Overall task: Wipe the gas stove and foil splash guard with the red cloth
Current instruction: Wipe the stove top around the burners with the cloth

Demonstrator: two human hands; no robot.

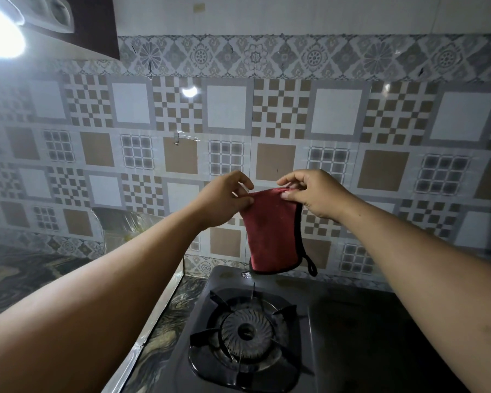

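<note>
- Both hands pinch the top edge of the red cloth: left hand at its 10 o'clock corner, right hand at 2 o'clock.
- The cloth hangs lengthwise toward 6 o'clock, its hem just above the gas stove rear edge.
- The foil splash guard stands toward 8 o'clock, nearer the left hand.
- Patterned wall tiles lie behind; dim room, lamp upper left.
</note>
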